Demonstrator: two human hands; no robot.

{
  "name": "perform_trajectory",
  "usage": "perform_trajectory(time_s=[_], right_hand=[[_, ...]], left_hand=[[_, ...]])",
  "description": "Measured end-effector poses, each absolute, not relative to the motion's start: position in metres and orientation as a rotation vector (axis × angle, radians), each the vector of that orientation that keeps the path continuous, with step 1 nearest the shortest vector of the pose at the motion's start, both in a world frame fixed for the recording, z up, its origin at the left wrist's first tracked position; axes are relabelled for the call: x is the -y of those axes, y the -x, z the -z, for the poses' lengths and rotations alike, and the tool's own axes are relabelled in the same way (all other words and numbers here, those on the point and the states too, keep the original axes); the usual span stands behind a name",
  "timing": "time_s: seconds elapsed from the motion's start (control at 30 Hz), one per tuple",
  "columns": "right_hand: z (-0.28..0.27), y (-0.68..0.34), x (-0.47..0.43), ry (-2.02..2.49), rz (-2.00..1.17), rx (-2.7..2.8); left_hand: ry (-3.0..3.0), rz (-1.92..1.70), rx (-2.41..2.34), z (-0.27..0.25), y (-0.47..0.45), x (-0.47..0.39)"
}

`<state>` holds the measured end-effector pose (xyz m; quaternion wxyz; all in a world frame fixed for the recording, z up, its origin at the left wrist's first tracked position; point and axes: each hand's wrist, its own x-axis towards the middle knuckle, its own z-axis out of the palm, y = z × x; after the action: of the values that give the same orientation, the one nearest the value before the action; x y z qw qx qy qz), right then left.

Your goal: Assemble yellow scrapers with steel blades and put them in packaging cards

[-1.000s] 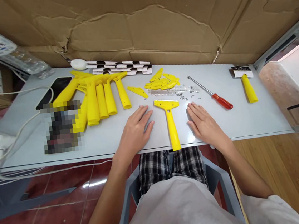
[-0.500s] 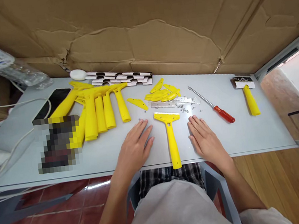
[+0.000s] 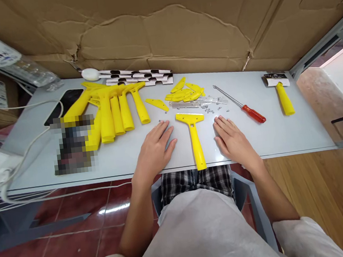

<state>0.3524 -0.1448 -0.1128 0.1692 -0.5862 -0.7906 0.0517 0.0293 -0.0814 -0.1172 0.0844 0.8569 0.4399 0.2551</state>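
My left hand (image 3: 155, 147) lies flat and open on the table, left of a yellow scraper (image 3: 195, 140). On the scraper's other side, my right hand (image 3: 234, 140) also rests flat with its fingers stretched out. Neither hand touches the scraper, whose handle end reaches the table's front edge. Behind it are loose yellow cover plates (image 3: 183, 94), thin metal blades (image 3: 187, 104) and several small screws (image 3: 208, 110). A screwdriver (image 3: 252, 114) with a red handle lies beyond my right hand. Several yellow scraper handles (image 3: 106, 117) are bunched to the left of my left hand.
At the right stands a scraper with a printed card sleeve (image 3: 285, 101). Black-and-white card sleeves (image 3: 141, 77) are stacked at the back against the cardboard wall (image 3: 194, 35). A plastic bottle (image 3: 9, 60), a dark phone-like slab (image 3: 55, 112) and white cables (image 3: 23, 160) occupy the left.
The camera view has tilted down, so the table and everything on it appears higher. Both hands stay flat in the same places beside the scraper.
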Motion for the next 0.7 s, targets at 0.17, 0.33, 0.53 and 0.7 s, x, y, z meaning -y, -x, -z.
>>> perform_trajectory(time_s=[0.17, 0.33, 0.53, 0.7], right_hand=[[0.095, -0.364, 0.124, 1.614, -0.107, 2.275], [0.066, -0.365, 0.083, 1.872, -0.229, 2.233], [0.042, -0.347, 0.059, 2.19, -0.276, 2.224], [0.034, -0.344, 0.057, 2.32, -0.292, 2.228]], left_hand=[[-2.556, -0.763, -1.301, 0.118, -0.03, 0.081], [-2.553, -0.777, -1.3, 0.118, -0.029, 0.081], [-2.539, -0.752, -1.323, 0.116, -0.031, 0.082], [-2.52, -0.747, -1.331, 0.116, -0.031, 0.083]])
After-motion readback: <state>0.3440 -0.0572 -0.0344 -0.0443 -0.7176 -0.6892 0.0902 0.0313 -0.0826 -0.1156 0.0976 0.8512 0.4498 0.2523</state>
